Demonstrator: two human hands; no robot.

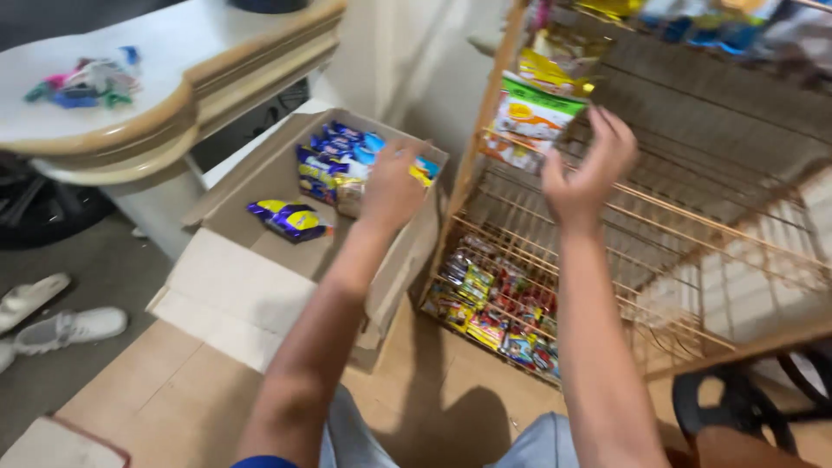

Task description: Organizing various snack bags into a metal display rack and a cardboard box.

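Two hands are up in front of the person, one over a box and one at a rack. At the far left, a white counter point(173, 61) with a rounded tan edge carries a small heap of coloured clips point(87, 82) near its left end, and pale shoes point(61, 325) lie on the floor below it.

Next comes an open cardboard box point(260, 260), its flaps folded outward. Inside, a single purple and yellow snack packet point(290, 219) lies flat near the left wall, shiny and crumpled at the ends. Along the box's far edge a cluster of blue packets point(334, 160) with yellow patches is stacked loosely, some leaning on one another.

The left hand point(392, 186) is over the box's right wall, knuckles toward the camera, fingers curled closed around a small packet point(424, 170) of which only a yellow and blue end shows past the fingers.

Further right stands a tan wire rack point(659, 225). On its upper shelf, at the left post, a green, white and orange packet point(530, 117) stands tilted. The right hand point(585, 169) is raised just beside that packet, fingers spread and bent, open and holding nothing; motion blur hides whether the fingertips touch it. On the rack's bottom shelf, at the front left corner, many small multicoloured packets point(494, 312) are packed in a row.
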